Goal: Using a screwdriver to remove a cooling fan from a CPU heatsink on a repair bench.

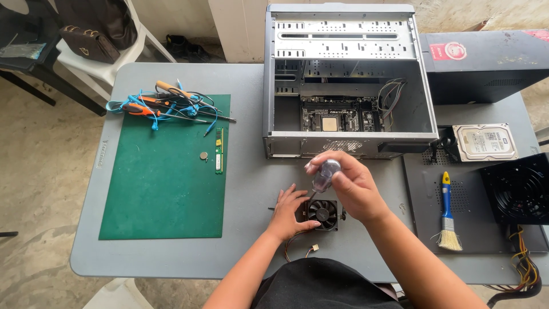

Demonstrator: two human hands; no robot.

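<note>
Black cooler fan [322,213] lies flat on table [251,189]; left hand [290,213] fingers spread, steadying it; right hand [350,184] fingers clamped on screwdriver [323,174], its shaft angled down onto the fan.

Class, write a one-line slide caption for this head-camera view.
Left hand steadies a small black cooler fan while the right hand holds a clear-handled screwdriver over it, before an open computer case.

Left hand [289,212] lies flat, fingers spread; right hand [349,183] is fisted above it.
</note>
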